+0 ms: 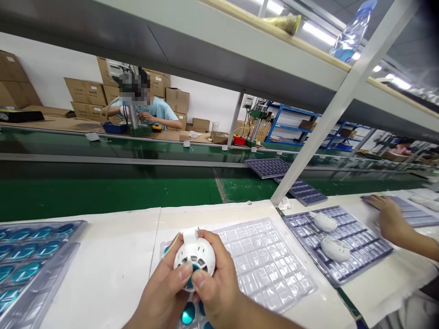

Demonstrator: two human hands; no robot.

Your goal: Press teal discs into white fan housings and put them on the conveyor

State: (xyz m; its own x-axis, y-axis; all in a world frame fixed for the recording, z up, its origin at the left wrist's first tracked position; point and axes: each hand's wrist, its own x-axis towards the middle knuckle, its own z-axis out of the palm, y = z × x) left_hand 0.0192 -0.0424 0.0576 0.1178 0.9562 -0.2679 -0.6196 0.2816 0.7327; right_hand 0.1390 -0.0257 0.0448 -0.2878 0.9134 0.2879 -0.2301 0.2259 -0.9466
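Cardboard boxes (pixel 85 91) are piled against the wall behind, and before them a co-worker in a light blue sleeve (pixel 164 109) is seen at a bench-top machine (pixel 132 116). Between that side and the near side, a green belt (pixel 171 189) is laid across, with a white-covered desk (pixel 113 256) in front of it.

From the head view, which is the only one given, a white housing (pixel 208 258), round and with slots, is held at the lower middle, above the desk. It is gripped from both sides: by the left hand (pixel 163 288) and by the right hand (pixel 221 283), with the fingers wrapped around it. Both thumbs are brought close together and pressed on a blue disc (pixel 195 267) at the near face of the housing; how deep it is seated cannot be told, because it is partly covered.

One relation is most important — the disc is placed directly under the two thumbs, on the side toward the person, while a white tab (pixel 190 235) is pointed away, toward the belt. No long axis is clearly shown by the round body, and neither hand is nearer.

More blue discs (pixel 188 313) are seen just below the hands. To the right, a clear tray (pixel 270 269) is laid flat; farther, two more housings (pixel 335 249) are rested on a dark tray (pixel 363 242), and near it another person's hand (pixel 391 217) is seen.
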